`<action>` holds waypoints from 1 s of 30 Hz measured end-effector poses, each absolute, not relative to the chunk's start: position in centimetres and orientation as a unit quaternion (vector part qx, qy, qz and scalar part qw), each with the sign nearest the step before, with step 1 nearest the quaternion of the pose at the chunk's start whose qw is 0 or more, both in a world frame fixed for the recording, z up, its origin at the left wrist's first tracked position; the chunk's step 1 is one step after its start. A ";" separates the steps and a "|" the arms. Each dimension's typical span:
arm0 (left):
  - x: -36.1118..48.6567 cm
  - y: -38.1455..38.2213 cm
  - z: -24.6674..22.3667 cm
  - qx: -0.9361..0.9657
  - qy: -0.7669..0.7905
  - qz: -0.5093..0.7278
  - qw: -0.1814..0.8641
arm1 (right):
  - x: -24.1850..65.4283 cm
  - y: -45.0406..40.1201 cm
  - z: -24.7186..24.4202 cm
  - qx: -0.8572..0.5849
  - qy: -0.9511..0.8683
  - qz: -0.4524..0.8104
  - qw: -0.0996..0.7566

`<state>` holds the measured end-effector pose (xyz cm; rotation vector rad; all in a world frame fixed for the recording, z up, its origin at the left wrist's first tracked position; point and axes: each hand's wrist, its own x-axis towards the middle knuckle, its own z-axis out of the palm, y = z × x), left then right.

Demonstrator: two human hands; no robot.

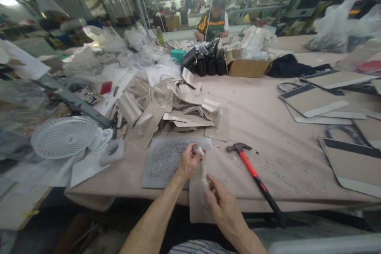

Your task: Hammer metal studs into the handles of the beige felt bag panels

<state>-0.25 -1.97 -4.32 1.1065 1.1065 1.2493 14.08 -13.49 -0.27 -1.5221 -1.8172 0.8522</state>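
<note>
Near the table's front edge, my left hand (188, 162) is closed around a small pale, round-ended piece (198, 150), whose exact kind I cannot make out. A narrow light strip (204, 170) runs from it toward me, over a flat beige panel (196, 204) that overhangs the edge. The fingers of my right hand (222, 200) are closed on this strip, against the panel. Under and beside my left hand lies a worn grey board (163, 162) with a scarred surface. To the right rests a claw hammer (253, 170) with a red and black handle, touched by neither hand.
Beige cut pieces (178, 107) are heaped beyond the board. At left stand a white fan (65, 138) and plastic bags. Flat panels (315, 101) lie at right. Black bags (208, 61), a cardboard box (248, 66) and a seated co-worker (212, 24) are farther back.
</note>
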 end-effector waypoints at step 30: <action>-1.1 -2.3 -3.0 0.667 0.463 0.415 0.411 | 21.7 -7.7 7.3 -0.641 -0.629 0.288 0.333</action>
